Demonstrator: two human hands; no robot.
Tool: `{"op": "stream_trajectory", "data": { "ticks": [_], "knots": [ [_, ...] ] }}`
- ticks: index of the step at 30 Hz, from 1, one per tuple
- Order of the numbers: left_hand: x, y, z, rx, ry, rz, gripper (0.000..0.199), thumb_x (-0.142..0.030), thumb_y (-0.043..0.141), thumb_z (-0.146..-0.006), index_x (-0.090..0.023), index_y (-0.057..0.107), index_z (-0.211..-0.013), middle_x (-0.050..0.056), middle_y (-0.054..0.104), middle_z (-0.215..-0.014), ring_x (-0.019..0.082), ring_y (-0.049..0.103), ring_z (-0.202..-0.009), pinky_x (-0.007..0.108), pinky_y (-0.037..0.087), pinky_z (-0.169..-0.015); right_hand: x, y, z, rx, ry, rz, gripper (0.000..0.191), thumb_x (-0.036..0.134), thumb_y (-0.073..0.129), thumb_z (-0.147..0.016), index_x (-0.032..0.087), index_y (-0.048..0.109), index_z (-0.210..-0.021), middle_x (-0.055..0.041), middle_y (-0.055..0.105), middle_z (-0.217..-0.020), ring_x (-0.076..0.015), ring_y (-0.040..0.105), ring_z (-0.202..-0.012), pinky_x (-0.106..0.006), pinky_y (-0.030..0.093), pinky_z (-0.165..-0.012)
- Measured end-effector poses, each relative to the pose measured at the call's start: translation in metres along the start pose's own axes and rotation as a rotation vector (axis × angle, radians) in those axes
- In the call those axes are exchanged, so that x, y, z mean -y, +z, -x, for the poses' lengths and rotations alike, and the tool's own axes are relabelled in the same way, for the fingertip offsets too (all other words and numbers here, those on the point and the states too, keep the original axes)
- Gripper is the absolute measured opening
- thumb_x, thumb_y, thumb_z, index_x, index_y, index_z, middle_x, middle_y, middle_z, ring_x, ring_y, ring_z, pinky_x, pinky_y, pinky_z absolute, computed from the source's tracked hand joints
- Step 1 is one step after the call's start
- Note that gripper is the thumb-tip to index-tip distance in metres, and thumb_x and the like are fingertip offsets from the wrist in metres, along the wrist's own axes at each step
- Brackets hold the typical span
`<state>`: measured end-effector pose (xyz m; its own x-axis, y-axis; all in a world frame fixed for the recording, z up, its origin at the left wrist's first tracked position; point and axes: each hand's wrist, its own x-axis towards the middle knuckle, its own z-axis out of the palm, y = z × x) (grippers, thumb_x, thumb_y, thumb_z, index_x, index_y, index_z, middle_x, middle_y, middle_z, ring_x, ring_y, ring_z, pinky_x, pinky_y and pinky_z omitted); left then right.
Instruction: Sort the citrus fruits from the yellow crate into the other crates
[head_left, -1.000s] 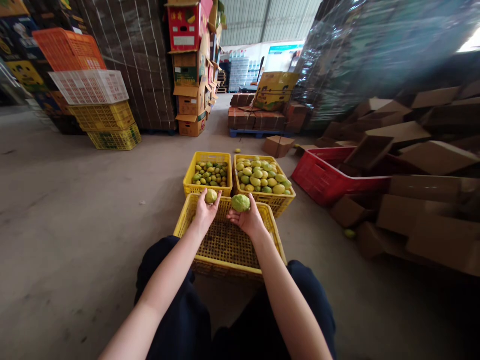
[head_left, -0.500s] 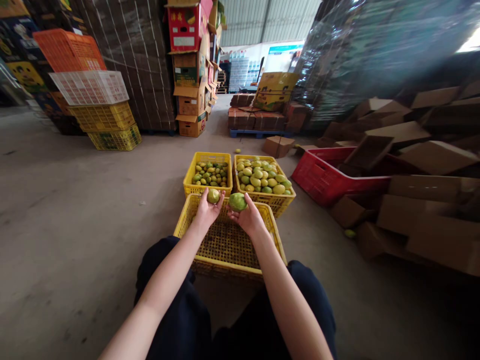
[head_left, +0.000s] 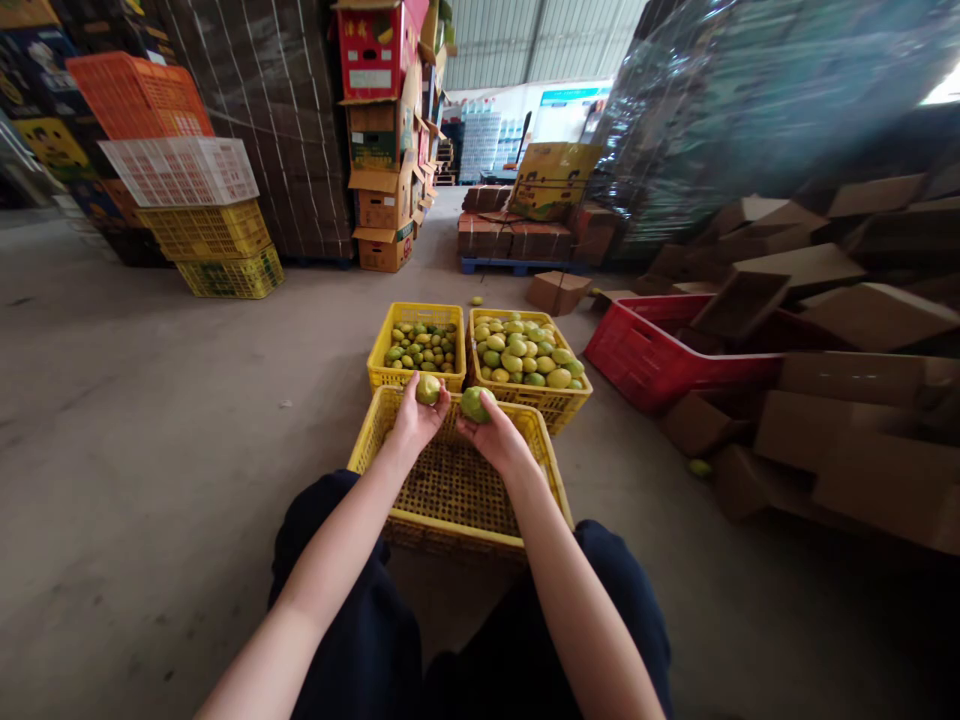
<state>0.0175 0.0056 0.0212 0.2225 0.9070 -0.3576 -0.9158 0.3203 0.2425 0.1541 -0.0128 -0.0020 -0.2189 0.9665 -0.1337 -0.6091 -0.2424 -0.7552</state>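
Near yellow crate: 12 o'clock, right before person's knees.
Right yellow crate: 1 o'clock, heaped with big lemons.
Left yellow crate: 11 o'clock, smaller lemons, lower fill.
Right hand: fingers curled round green lemon.
Left hand: fingers gripping yellowish lemon, I see its top.
Green lemon: over near crate, by its 12 o'clock rim.
Yellowish lemon: same rim, towards 11.

The forearms are bare and the trousers dark, probably navy, though deeply shadowed.
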Motion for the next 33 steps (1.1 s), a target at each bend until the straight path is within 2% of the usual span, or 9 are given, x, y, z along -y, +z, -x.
{"op": "stream_trajectory", "data": {
  "ticks": [7, 12, 17, 25, 33],
  "knots": [
    [-0.001, -0.002, -0.002, 0.0, 0.011, 0.015, 0.023, -0.033, 0.051, -0.089, -0.011, 0.06, -0.085, 0.006, 0.062, -0.072, 0.011, 0.06, -0.059, 0.021, 0.055, -0.054, -0.003, 0.002, 0.002, 0.013, -0.08, 0.063, 0.037, 0.028, 0.083, -0.055, 0.022, 0.058, -0.08, 0.0037, 0.064, -0.069, -0.0103, 0.059, -0.057, -0.022, 0.05, -0.051],
    [-0.001, -0.002, -0.002, 0.0, -0.016, 0.019, 0.025, -0.034, 0.051, -0.089, -0.011, 0.059, -0.087, 0.006, 0.062, -0.072, 0.011, 0.06, -0.057, 0.02, 0.055, -0.053, -0.003, 0.007, 0.004, 0.016, -0.103, 0.114, 0.038, 0.029, 0.083, -0.054, 0.02, 0.055, -0.079, 0.0043, 0.062, -0.066, -0.0092, 0.055, -0.052, -0.021, 0.046, -0.045],
    [-0.001, 0.001, 0.002, 0.005, -0.016, 0.001, 0.024, -0.033, 0.051, -0.089, -0.01, 0.059, -0.085, 0.006, 0.062, -0.072, 0.01, 0.058, -0.056, 0.019, 0.054, -0.052, -0.002, 0.011, 0.007, -0.051, -0.173, 0.147, 0.042, 0.024, 0.083, -0.053, 0.021, 0.054, -0.084, 0.0047, 0.062, -0.071, -0.0118, 0.059, -0.06, -0.021, 0.045, -0.043],
    [0.001, 0.002, 0.002, 0.038, -0.045, -0.041, 0.024, -0.031, 0.05, -0.089, -0.009, 0.059, -0.09, 0.007, 0.063, -0.07, 0.01, 0.054, -0.05, 0.019, 0.051, -0.048, -0.005, 0.014, 0.007, -0.173, -0.301, 0.415, 0.044, 0.03, 0.082, -0.052, 0.022, 0.049, -0.08, 0.0074, 0.06, -0.062, -0.0082, 0.048, -0.04, -0.023, 0.041, -0.038],
    [0.002, 0.0, 0.0, 0.085, -0.054, -0.083, 0.024, -0.03, 0.05, -0.089, -0.009, 0.06, -0.088, 0.007, 0.063, -0.071, 0.01, 0.055, -0.051, 0.02, 0.051, -0.05, -0.006, 0.008, 0.005, -0.305, -0.395, 0.554, 0.048, 0.035, 0.082, -0.049, 0.024, 0.049, -0.082, 0.0095, 0.056, -0.058, -0.0085, 0.045, -0.038, -0.024, 0.037, -0.036]
  ]
}}
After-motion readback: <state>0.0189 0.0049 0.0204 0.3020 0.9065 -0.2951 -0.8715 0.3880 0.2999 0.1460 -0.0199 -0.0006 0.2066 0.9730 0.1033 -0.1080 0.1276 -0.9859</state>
